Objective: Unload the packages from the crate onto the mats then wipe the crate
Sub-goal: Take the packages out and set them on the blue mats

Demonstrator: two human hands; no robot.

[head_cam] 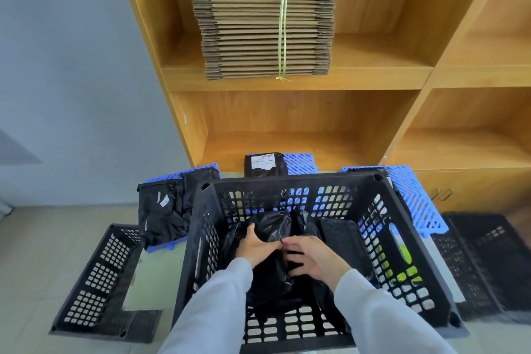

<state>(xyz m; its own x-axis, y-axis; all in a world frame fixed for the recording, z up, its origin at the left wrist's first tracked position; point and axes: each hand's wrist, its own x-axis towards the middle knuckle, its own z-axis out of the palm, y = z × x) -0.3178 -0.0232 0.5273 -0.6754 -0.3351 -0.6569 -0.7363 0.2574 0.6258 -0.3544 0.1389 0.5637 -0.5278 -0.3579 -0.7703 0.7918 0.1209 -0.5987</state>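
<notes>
A black slotted crate stands on the floor in front of me. Inside lie black plastic packages and a flat black package leaning toward the right wall. Both hands reach into the crate. My left hand grips the crumpled black package from the left, and my right hand holds it from the right. Blue lattice mats lie behind the crate. One labelled black package rests on the middle mat, and two more black packages lie on the left mat.
A wooden shelving unit rises behind the mats, with a tied stack of flat cardboard on one shelf. Another black crate lies on its side at the left. Black crate parts lie at the right.
</notes>
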